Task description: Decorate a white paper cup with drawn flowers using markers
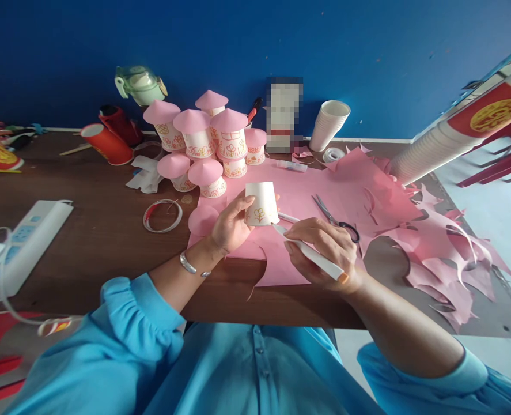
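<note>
A plain blue wall [220,46] stands behind a dark brown wood-look surface [103,190], which carries all items noted nearest the hands. A large pink paper sheet [298,184] covers the middle of the surface, with irregular pink paper offcuts [441,248] heaped at its right. Behind the left part of the sheet stands a group of white paper cups with pink conical paper roofs [192,122], their walls bearing coloured flower drawings. The right hand [324,245] is above the sheet, its fingers closed around a slim white marker with an orange end [320,262]; the marker's tip is at the lower edge of the held cup, contact not determinable. The left hand [231,225] has its fingers gripping that item, a white tapered paper cup with a small flower drawing [257,199], held above the sheet, wide end down. Just beside the left hand lies a round pink paper piece [203,221]. Near the right hand, scissors with metal blades and black handles [329,215] rest on the sheet, blades parted. A white glue stick [292,166] lies farther back.
</note>
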Tool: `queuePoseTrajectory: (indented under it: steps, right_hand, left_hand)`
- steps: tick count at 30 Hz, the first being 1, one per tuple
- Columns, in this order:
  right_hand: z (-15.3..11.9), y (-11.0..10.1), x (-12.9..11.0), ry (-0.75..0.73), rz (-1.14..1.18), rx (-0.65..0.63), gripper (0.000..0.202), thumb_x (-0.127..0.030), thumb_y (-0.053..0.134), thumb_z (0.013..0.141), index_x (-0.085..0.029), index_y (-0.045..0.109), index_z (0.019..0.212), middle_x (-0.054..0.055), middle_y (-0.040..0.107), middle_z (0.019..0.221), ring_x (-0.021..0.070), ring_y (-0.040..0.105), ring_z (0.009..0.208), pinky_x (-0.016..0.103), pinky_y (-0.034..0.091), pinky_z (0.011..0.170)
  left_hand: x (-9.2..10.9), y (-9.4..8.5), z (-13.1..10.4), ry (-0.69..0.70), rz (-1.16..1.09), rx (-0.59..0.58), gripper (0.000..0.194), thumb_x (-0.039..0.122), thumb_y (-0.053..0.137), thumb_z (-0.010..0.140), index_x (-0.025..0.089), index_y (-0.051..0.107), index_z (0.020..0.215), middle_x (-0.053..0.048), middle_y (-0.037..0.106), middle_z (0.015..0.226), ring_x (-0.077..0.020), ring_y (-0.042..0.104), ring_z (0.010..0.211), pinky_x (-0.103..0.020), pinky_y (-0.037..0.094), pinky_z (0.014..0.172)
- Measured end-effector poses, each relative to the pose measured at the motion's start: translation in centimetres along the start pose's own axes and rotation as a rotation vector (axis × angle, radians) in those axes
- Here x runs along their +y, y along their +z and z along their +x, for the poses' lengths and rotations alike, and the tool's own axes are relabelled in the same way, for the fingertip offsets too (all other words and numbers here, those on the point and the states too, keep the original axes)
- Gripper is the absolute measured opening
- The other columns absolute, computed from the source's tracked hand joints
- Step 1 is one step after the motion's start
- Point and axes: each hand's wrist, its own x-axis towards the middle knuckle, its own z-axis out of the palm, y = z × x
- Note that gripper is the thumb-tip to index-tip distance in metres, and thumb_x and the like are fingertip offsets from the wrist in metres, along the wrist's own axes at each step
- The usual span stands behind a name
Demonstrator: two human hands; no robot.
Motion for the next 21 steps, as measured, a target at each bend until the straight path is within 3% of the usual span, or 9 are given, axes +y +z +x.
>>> queuePoseTrajectory:
  steps: [6,12,21]
  right_hand:
    - [-0.01,-0.03,-0.01,0.01,-0.004,0.001,0.022,-0.007,0.065,0.09,-0.022,0.064,0.106,0.0,0.072,0.079,0.015,0.074,0.072,0.026,0.063,0.065]
    - [0.13,-0.03,-0.02,0.005,-0.018,0.021,0.018,-0.007,0.066,0.091,-0.019,0.063,0.104,0.002,0.073,0.08,0.0153,0.076,0.073,0.025,0.064,0.066]
    - [0.08,-0.03,0.02,0.014,-0.015,0.025,0.02,-0.007,0.064,0.091,-0.021,0.063,0.106,0.001,0.073,0.081,0.0158,0.075,0.075,0.028,0.066,0.067]
  left_hand:
    - [-0.09,-0.05,0.03,0.017,-0.013,-0.03,0.04,0.039,0.071,0.085,0.017,0.067,0.118,-0.01,0.079,0.109,-0.0284,0.075,0.102,-0.041,0.057,0.091]
    - [-0.12,0.26,-0.14,0.022,0.061,-0.013,0.048,0.04,0.068,0.084,0.018,0.065,0.127,-0.01,0.078,0.114,-0.0315,0.072,0.11,-0.045,0.057,0.094]
    - [-0.1,0.47,-0.13,0.027,0.106,-0.009,0.042,0.045,0.073,0.081,0.02,0.069,0.115,-0.01,0.078,0.111,-0.0297,0.072,0.103,-0.041,0.057,0.086]
